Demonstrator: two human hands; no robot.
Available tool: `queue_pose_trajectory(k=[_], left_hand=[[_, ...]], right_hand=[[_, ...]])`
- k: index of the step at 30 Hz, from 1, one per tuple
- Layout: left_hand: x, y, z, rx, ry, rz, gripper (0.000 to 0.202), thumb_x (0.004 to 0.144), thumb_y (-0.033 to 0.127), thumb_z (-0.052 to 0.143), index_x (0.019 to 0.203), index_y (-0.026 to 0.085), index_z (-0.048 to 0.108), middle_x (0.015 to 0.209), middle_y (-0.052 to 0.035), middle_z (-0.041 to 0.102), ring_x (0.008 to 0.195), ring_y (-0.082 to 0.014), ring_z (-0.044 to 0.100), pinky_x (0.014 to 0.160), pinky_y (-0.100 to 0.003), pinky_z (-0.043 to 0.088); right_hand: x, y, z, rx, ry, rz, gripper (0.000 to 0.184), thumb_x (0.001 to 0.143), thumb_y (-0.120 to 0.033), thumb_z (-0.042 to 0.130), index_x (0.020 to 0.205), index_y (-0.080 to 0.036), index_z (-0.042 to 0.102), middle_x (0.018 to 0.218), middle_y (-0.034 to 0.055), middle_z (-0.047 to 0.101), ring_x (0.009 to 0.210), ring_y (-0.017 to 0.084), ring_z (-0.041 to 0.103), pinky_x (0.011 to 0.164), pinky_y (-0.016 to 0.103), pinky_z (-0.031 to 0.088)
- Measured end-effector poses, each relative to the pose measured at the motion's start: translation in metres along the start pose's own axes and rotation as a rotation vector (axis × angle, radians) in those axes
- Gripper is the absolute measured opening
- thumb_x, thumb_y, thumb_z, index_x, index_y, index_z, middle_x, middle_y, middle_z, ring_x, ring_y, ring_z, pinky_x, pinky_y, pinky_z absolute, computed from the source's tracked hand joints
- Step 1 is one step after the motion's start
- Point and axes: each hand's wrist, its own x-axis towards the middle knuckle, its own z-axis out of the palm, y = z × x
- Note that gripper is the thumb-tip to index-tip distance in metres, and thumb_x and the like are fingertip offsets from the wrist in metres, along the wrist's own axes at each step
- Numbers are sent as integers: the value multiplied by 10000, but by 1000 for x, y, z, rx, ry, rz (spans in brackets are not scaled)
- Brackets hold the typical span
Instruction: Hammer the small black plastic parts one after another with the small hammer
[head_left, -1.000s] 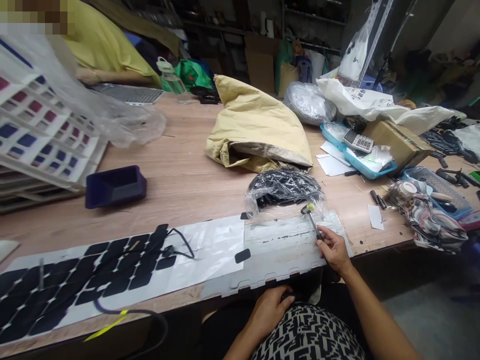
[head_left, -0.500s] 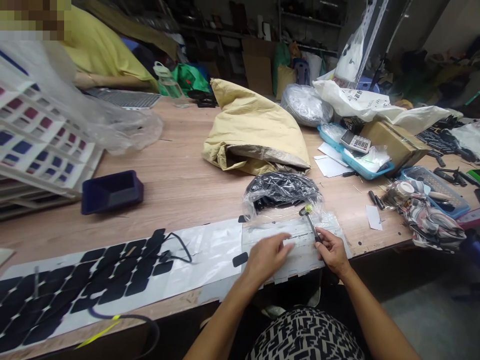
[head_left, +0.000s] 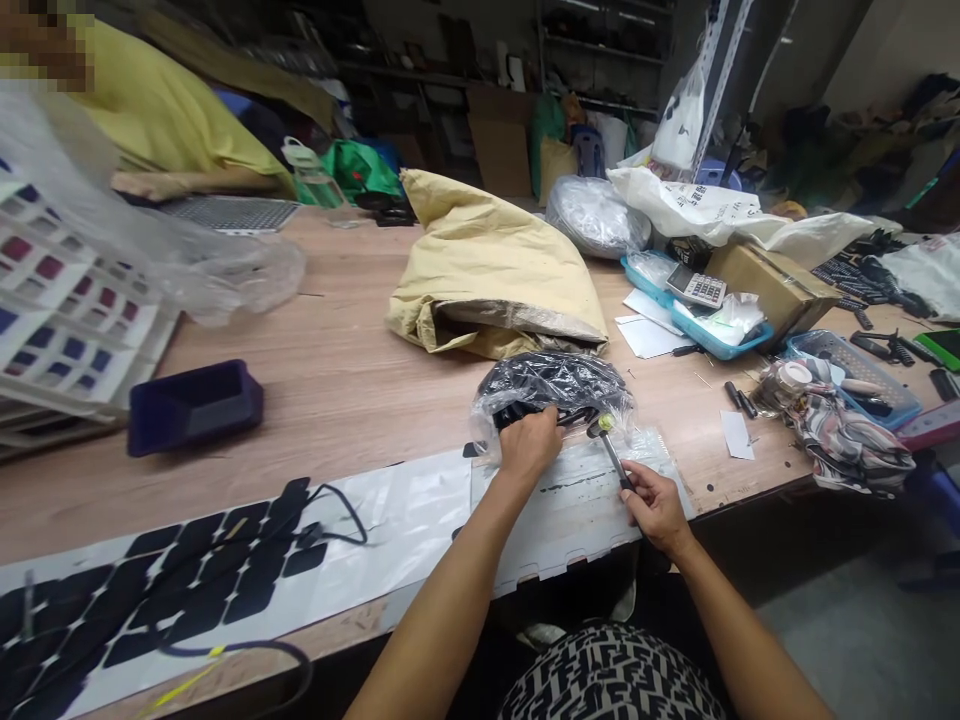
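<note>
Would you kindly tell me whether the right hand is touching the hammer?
Touching: the head view shows the right hand closed around the hammer at its dark handle.

Black-and-silver tool (head_left: 614,459), pale yellow sack (head_left: 499,255)

Wooden table (head_left: 337,400) bearing yellow sack (head_left: 495,260), plastic bag (head_left: 555,378), purple bin (head_left: 196,408)

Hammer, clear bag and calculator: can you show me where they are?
Hammer (head_left: 613,458): head view, on its metal shaft.
Clear bag (head_left: 559,378): head view, on its shiny plastic.
Calculator (head_left: 700,289): head view, on its keys.
</note>
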Motion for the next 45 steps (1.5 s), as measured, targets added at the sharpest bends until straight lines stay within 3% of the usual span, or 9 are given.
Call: queue_pose_trajectory(k=[4,7,11,15,24,32,45], left_hand=[[-41,-14,4,-154,56,60,253,904,406,536,1081,265,650,838,-30,714,816,-229,665,658,-283,414],[-59,-28,22,-280,59,71,205,871,373,594,1031,267,665,820,-4,673,802,-199,633,647,-267,392],[-59,-43,51,-452,120,135,203,846,343,620,1004,238,692,862,-14,614,815,-182,597,691,-272,422],[-53,-50,64,-570,175,171,247,849,365,623,1030,219,706,872,-19,597,829,-184,594,739,-292,446],[-52,-46,59,-650,157,123,215,802,320,688,989,234,747,842,-8,611,819,-175,593,711,-281,431],[-52,-43,56,-672,160,91,149,785,283,696,915,232,748,817,-1,600,803,-161,580,692,-264,419],[-52,-45,58,-637,158,113,193,794,327,690,950,235,755,840,-6,626,806,-169,602,694,-278,428]], right_hand=[[-1,1,0,3,-5,-8,407,839,-238,615,1241,-176,634,805,-4,590,439,60,509,413,197,453],[-1,2,-1,-15,-10,-6,413,840,-241,619,1248,-174,629,818,2,597,453,64,511,423,201,458],[-1,2,-2,-41,-8,-10,432,841,-252,621,1265,-169,622,821,8,608,457,70,510,433,210,463],[-4,-6,0,-23,-6,-5,423,836,-259,632,1249,-165,637,806,10,601,456,74,504,426,212,456],[-24,-25,17,-140,-148,-31,428,846,-230,626,1267,-159,656,837,35,631,476,78,490,449,211,460],[-22,-40,32,-318,-169,-188,446,798,-160,609,1238,-159,683,784,35,637,497,97,442,476,224,423],[-24,-30,18,-300,-120,-97,449,803,-182,633,1248,-141,678,799,38,640,500,92,459,455,211,420]])
